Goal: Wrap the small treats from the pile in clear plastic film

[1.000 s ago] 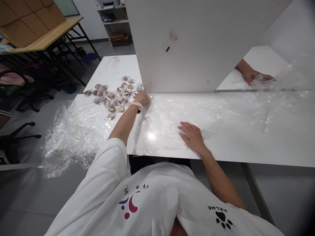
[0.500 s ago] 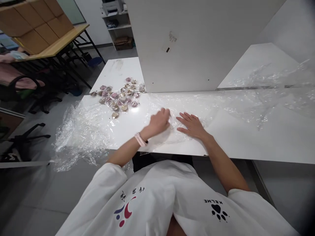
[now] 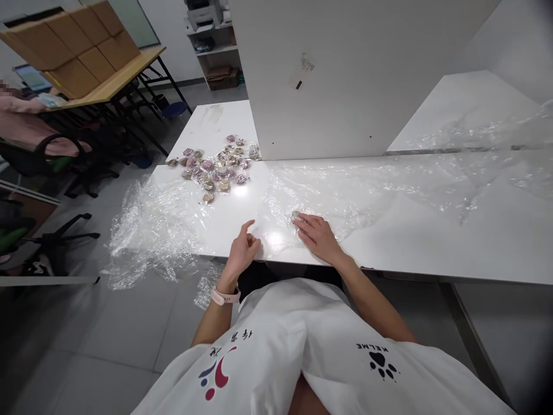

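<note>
Clear plastic film (image 3: pixel 319 187) lies crinkled over the white table in front of me. My right hand (image 3: pixel 319 239) rests on it, palm down with fingers stretched out. Its fingertips touch a small lump (image 3: pixel 295 215) on the film, too small to make out. My left hand (image 3: pixel 244 249) is near the front table edge, left of the film's bright patch. Its index finger points forward, apart from the thumb, and the other fingers are curled. I see nothing held in it. Several small plastic-wrapped pieces (image 3: pixel 223 185), pinkish and brown, lie spread at the back left.
A heap of crumpled clear film (image 3: pixel 151 230) hangs over the table's left end. A tall white panel (image 3: pixel 337 80) rises behind the table (image 3: pixel 453 248). At the far left, a person in pink (image 3: pixel 26 124) sits by cardboard boxes (image 3: pixel 82 52).
My left hand has moved back toward the table's front edge, with its index finger now extended. My right hand has shifted left, its fingertips now at the small lump. The view has tilted slightly.
</note>
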Motion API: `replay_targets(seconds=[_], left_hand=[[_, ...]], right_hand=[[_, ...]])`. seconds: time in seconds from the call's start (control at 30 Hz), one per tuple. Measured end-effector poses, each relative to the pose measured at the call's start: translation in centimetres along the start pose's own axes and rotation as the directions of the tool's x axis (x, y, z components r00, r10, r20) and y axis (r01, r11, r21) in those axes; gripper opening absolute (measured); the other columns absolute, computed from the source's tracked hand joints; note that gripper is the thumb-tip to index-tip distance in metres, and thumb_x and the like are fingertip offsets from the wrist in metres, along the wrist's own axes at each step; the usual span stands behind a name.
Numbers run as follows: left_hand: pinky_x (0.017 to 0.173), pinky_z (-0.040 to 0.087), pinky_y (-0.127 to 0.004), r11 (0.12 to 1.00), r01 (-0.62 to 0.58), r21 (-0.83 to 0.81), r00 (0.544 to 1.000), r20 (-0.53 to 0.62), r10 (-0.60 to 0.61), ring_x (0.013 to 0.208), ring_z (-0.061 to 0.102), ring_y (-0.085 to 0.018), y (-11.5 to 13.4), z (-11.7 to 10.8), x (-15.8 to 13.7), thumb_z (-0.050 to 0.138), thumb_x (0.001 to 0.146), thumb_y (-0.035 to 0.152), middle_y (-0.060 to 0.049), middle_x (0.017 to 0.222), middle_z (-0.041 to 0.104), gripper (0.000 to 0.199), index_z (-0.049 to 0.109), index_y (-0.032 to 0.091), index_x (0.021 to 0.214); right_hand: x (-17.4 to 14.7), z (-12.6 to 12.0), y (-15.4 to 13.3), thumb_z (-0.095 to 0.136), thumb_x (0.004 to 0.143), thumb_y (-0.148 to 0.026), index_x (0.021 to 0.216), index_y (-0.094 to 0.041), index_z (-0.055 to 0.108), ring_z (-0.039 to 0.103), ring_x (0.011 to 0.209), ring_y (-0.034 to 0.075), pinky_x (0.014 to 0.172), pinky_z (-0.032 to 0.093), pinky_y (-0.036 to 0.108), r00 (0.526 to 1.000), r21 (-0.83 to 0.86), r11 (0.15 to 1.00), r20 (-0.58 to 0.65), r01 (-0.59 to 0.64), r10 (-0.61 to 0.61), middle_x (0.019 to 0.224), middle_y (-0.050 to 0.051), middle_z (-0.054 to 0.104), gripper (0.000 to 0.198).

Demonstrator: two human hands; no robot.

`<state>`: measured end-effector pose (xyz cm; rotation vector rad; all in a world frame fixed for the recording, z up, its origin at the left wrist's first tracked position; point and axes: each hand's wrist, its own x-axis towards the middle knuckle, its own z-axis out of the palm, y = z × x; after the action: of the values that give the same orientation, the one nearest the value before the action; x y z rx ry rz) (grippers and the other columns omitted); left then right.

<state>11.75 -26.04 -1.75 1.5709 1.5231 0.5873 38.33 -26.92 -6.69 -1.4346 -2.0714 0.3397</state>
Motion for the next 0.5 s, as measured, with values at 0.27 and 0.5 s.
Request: replay_targets(seconds=[0.27,0.5], left_hand=[[0.087,0.051,-0.036,0.744,-0.214,-0.632,0.902,0.164,0.399,0.085,0.067,-0.017,8.8,3.9,6.3,0.071,0.082,0.041,-0.004,0.085,0.069,0.027,0.062,0.020,0.097],[0.054,0.038,-0.025,0.917,-0.261,-0.302,0.701,0.594,0.396,0.054,0.048,-0.008,7.6,8.1,12.4,0.059,0.090,0.032,-0.001,0.069,0.061,0.021,0.070,0.014,0.093]], right_hand=[[0.5,0.1,2.4,0.035,0.101,-0.035,0.135,-0.029,0.060,0.062,0.116,0.023,0.098,0.050,0.042,0.999,0.156,0.987,0.041,-0.029,0.023,0.130,0.003,0.066,0.042],[-0.5,-0.5,2.5,0.040,0.098,-0.042,0.103,-0.024,0.071,0.066,0.100,0.023,0.084,0.056,0.040,0.987,0.280,0.952,-0.065,-0.122,0.146,0.105,0.007,0.072,0.036]])
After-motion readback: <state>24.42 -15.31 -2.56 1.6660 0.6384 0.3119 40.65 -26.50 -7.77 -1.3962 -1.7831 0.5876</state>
